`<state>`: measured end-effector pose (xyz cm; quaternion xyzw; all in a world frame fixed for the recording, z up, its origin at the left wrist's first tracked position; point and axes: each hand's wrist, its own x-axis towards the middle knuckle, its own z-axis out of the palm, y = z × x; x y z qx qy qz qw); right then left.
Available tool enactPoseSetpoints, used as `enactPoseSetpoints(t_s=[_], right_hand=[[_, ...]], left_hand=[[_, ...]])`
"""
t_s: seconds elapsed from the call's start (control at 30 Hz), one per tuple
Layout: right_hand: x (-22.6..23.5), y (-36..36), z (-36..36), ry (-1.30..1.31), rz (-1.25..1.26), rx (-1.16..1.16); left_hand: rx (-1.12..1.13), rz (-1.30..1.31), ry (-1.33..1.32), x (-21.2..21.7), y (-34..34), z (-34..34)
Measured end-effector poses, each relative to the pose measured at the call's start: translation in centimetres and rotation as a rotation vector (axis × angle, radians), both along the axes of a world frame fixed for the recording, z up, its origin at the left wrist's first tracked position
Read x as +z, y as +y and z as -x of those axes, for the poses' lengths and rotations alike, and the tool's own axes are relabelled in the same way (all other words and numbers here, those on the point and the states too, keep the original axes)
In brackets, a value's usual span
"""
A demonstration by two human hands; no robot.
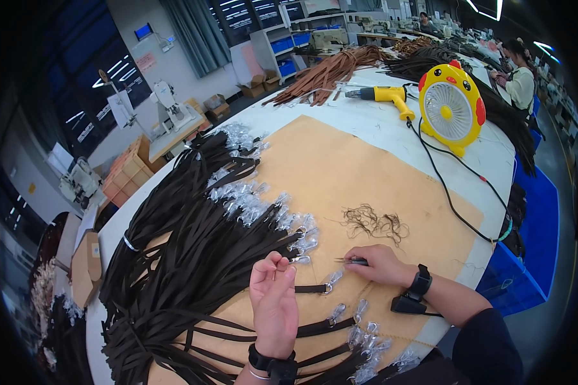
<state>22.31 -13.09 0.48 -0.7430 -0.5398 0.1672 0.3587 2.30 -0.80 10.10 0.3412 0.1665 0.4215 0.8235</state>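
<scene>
Hands (274,305) numbering two, one pointed tool (358,262), one fan (447,113)

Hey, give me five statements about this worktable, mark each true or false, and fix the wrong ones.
1. The right hand holds a small pointed tool. True.
2. The fan is plain blue. False: the fan is yellow and chick-shaped.
3. Loose threads lie on the tan sheet. True.
4. The left hand holds the heat gun. False: the heat gun is on the table.
5. Dark bands circle both wrists. True.
</scene>
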Motion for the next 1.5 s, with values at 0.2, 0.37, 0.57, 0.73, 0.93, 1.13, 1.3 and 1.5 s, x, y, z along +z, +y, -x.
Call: enactPoseSetpoints(t_s=[0.2, 0.37, 0.57, 0.73, 0.93, 1.13, 1.3, 1.5], right_hand=[[0.0, 0.3, -0.1, -0.012, 0.018, 0.009], [0.0, 0.2, 0.0, -0.016, 0.026, 0.006], [-0.3, -0.2, 0.3, -0.030, -0.013, 0.006], [0.7, 0.1, 0.7, 0.064, -0.078, -0.014], [1.4, 1.0, 3.8, -0.005, -0.121, 0.104], [0.9, 2.2, 3.8, -0.098, -0.144, 0.120], [0.3, 3.4, 3.8, -0.140, 0.028, 0.193], [0.3, 3.8, 4.4, -0.096, 0.016, 0.133]], left_hand=[[0.024, -0.077, -0.022, -1.0, 0.7, 0.0], [0.030, -0.125, -0.031, -1.2, 0.7, 0.1], [0.041, -0.198, -0.032, -1.2, 0.5, 0.5], [0.009, -0.718, 0.365, -1.2, 4.0, 0.2], [-0.235, -1.417, 1.036, -6.2, 6.2, 2.1], [-0.288, -1.246, 0.956, -8.0, 4.9, 1.3], [-0.237, -1.213, 0.938, -9.2, 4.3, 1.0], [-0.216, -1.249, 0.932, -9.5, 4.1, 0.8]])
